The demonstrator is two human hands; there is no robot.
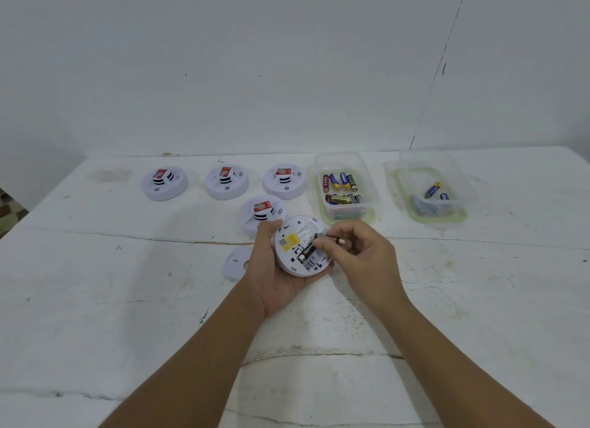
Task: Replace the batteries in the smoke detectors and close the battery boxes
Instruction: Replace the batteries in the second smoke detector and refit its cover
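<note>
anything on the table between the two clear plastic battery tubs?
Nothing. In the head view the strip of white table between the fuller clear plastic tub and the sparser clear tub is bare.

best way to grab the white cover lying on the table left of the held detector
Take the cover by its left rim, coming from the left and above: it lies flat, and the left hand holding the detector hides its right edge.

Beside the clear, glossy plastic battery box, 4 smooth white plastic smoke detectors sit on a matt, scuffed, cracked white-painted table; batteries look shiny.
</note>
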